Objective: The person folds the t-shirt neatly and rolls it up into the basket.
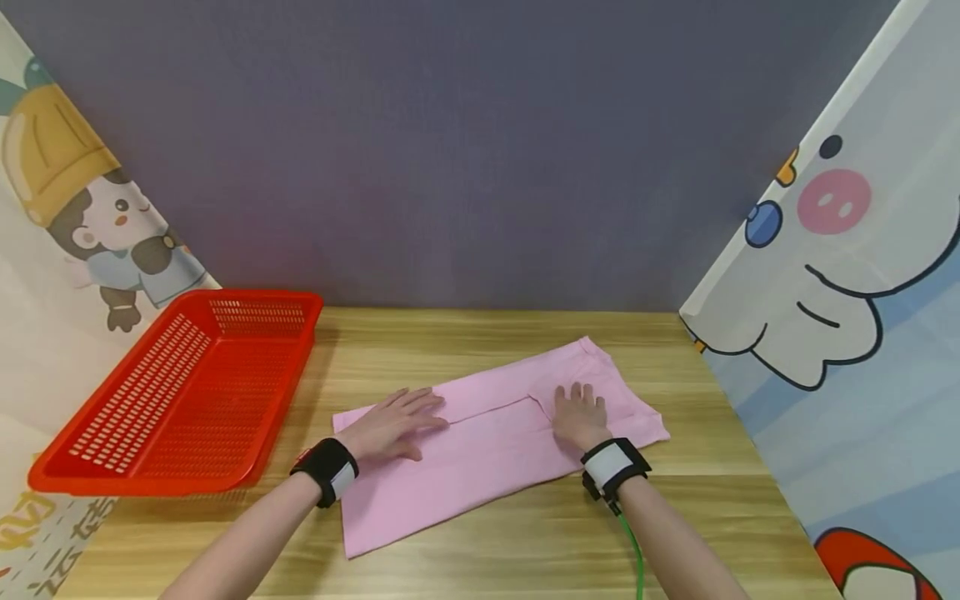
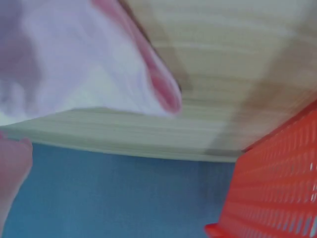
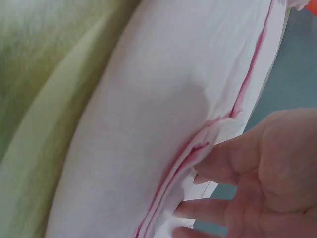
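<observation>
A pink cloth [image 1: 480, 454], folded into a long slanting strip, lies flat on the wooden table. Along its middle runs a fold edge, and a small flap sits near the right hand. My left hand [image 1: 393, 425] is spread over the cloth's left part with the fingers extended; only a bit of that hand [image 2: 12, 166] shows at the edge of the left wrist view. Toward the cloth's right end, my right hand [image 1: 579, 418] rests with fingers extended. In the right wrist view its fingers [image 3: 205, 210] touch the layered fold of the cloth [image 3: 148, 99].
A red plastic basket [image 1: 288, 379] with perforated sides stands left of the cloth. The wooden table [image 1: 480, 333] ends at a dark grey back panel [image 1: 480, 167]. Cartoon-printed sheets [image 1: 892, 333] flank both sides. A green cable [image 1: 633, 550] trails from the right wristband.
</observation>
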The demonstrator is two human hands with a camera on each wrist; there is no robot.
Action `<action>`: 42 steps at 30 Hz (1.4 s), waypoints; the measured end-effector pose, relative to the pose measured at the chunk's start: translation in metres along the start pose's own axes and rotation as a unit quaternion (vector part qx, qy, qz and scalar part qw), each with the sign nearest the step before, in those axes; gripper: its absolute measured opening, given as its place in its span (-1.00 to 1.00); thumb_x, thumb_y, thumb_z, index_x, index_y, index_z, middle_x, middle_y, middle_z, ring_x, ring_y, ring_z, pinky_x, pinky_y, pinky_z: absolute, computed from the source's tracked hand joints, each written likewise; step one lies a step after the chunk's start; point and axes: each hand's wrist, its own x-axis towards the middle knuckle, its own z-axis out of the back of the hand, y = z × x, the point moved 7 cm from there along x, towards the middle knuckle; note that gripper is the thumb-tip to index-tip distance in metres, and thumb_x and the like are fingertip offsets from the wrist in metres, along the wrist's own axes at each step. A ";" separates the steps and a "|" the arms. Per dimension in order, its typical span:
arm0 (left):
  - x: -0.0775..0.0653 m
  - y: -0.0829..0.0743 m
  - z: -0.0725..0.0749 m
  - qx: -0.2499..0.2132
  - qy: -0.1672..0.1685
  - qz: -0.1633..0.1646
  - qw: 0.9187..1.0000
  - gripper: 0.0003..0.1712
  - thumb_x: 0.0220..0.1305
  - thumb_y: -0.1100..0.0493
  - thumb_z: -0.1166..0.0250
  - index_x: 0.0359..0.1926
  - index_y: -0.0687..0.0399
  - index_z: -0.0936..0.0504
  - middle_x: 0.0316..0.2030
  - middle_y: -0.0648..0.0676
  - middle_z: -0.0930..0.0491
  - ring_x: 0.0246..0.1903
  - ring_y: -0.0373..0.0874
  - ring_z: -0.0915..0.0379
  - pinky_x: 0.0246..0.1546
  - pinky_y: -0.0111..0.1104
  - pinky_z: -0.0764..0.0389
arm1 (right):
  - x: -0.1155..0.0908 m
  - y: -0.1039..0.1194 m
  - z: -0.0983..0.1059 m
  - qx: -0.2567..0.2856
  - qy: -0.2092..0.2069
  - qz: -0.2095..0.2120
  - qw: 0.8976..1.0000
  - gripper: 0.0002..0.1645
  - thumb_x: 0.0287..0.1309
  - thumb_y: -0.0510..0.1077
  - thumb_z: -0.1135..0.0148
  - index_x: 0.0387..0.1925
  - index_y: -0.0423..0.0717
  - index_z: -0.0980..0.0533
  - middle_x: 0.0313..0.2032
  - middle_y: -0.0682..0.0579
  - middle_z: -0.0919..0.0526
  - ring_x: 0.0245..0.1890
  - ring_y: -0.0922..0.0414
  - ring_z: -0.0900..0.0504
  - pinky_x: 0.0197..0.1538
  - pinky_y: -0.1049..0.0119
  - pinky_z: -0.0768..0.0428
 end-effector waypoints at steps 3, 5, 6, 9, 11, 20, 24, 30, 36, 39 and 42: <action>0.002 -0.004 -0.003 -0.023 0.022 -0.023 0.999 -0.19 -0.12 -0.17 -0.28 0.22 -0.09 -0.32 0.29 0.16 -0.16 0.31 0.18 0.04 0.21 0.16 0.02 | 0.001 0.000 0.002 0.008 0.003 0.002 1.000 -0.41 0.09 -0.16 0.12 0.21 -0.14 -0.21 0.12 -0.27 -0.27 0.17 -0.22 -0.07 0.10 -0.19 -0.11; 0.003 -0.007 -0.005 -0.038 0.038 -0.030 0.998 -0.12 -0.13 -0.20 -0.26 0.26 -0.05 -0.26 0.31 0.17 -0.12 0.32 0.19 0.09 0.21 0.17 0.06 | 0.002 0.000 0.002 0.018 0.005 0.000 1.000 -0.41 0.09 -0.17 0.11 0.22 -0.11 -0.20 0.15 -0.26 -0.24 0.17 -0.24 -0.06 0.07 -0.22 -0.14; 0.003 -0.008 -0.007 -0.046 0.044 -0.032 0.997 -0.09 -0.14 -0.22 -0.26 0.27 -0.03 -0.23 0.31 0.17 -0.11 0.32 0.20 0.11 0.22 0.17 0.08 | 0.003 -0.001 0.002 0.024 0.006 -0.003 1.000 -0.40 0.09 -0.17 0.11 0.23 -0.09 -0.19 0.16 -0.26 -0.21 0.18 -0.24 -0.05 0.06 -0.23 -0.16; 0.005 -0.009 -0.011 -0.047 0.063 -0.027 0.997 -0.01 -0.14 -0.27 -0.23 0.31 -0.01 -0.14 0.33 0.15 -0.07 0.33 0.20 0.15 0.23 0.16 0.10 | 0.006 -0.002 0.000 0.035 0.003 -0.007 0.999 -0.39 0.12 -0.17 0.13 0.26 -0.04 -0.16 0.17 -0.24 -0.16 0.18 -0.27 -0.04 -0.03 -0.29 -0.23; 0.006 -0.009 -0.014 -0.035 0.071 -0.023 0.997 0.02 -0.14 -0.30 -0.21 0.32 -0.01 -0.10 0.34 0.13 -0.04 0.34 0.18 0.16 0.24 0.14 0.09 | 0.009 -0.003 -0.001 0.037 0.000 -0.007 0.999 -0.39 0.13 -0.18 0.15 0.27 -0.01 -0.14 0.17 -0.23 -0.14 0.17 -0.28 -0.06 -0.07 -0.31 -0.26; 0.009 -0.016 -0.019 0.001 0.068 -0.050 0.996 0.14 -0.22 -0.42 -0.17 0.35 -0.02 -0.02 0.37 0.11 0.05 0.35 0.13 0.18 0.26 0.06 0.02 | 0.019 0.004 0.000 0.047 0.002 -0.009 0.999 -0.35 0.12 -0.17 0.13 0.30 0.04 -0.10 0.22 -0.16 -0.13 0.18 -0.24 -0.11 -0.07 -0.31 -0.27; 0.011 -0.017 -0.021 0.000 0.067 -0.059 0.996 0.17 -0.26 -0.44 -0.18 0.35 -0.02 -0.02 0.38 0.10 0.08 0.36 0.12 0.20 0.27 0.06 0.03 | 0.023 0.006 -0.001 0.050 -0.003 -0.006 0.999 -0.33 0.09 -0.16 0.10 0.29 0.03 -0.10 0.21 -0.14 -0.13 0.16 -0.22 -0.13 -0.07 -0.30 -0.27; 0.011 -0.020 -0.023 -0.013 0.081 -0.064 0.995 0.15 -0.22 -0.45 -0.16 0.36 -0.05 0.01 0.38 0.08 0.11 0.36 0.10 0.21 0.27 0.05 0.04 | 0.025 0.011 0.000 0.068 0.008 0.009 0.998 -0.35 0.11 -0.13 0.16 0.29 0.02 -0.10 0.25 -0.10 -0.15 0.23 -0.20 -0.11 0.03 -0.31 -0.23; 0.012 -0.023 -0.023 -0.009 0.080 -0.068 0.994 0.14 -0.20 -0.46 -0.15 0.35 -0.06 -0.01 0.38 0.10 0.09 0.36 0.12 0.19 0.25 0.07 0.01 | 0.028 0.014 -0.001 0.085 0.023 0.012 0.996 -0.34 0.10 -0.13 0.19 0.31 0.02 -0.08 0.31 -0.05 -0.11 0.30 -0.17 -0.01 0.09 -0.33 -0.17; 0.012 -0.024 -0.026 -0.010 0.091 -0.062 0.994 0.12 -0.17 -0.46 -0.13 0.36 -0.08 0.01 0.39 0.09 0.12 0.36 0.11 0.21 0.27 0.05 0.02 | 0.032 0.015 -0.002 0.085 0.036 0.022 0.995 -0.35 0.13 -0.14 0.23 0.31 -0.01 -0.06 0.33 -0.08 -0.08 0.31 -0.21 0.02 0.11 -0.33 -0.14; 0.011 -0.024 -0.028 -0.017 0.107 -0.052 0.993 0.09 -0.13 -0.46 -0.11 0.36 -0.10 0.03 0.39 0.08 0.15 0.36 0.11 0.22 0.28 0.04 0.02 | 0.035 0.017 -0.002 0.093 0.048 0.032 0.994 -0.39 0.20 -0.12 0.30 0.32 -0.03 -0.05 0.35 -0.10 -0.04 0.33 -0.24 0.06 0.15 -0.32 -0.09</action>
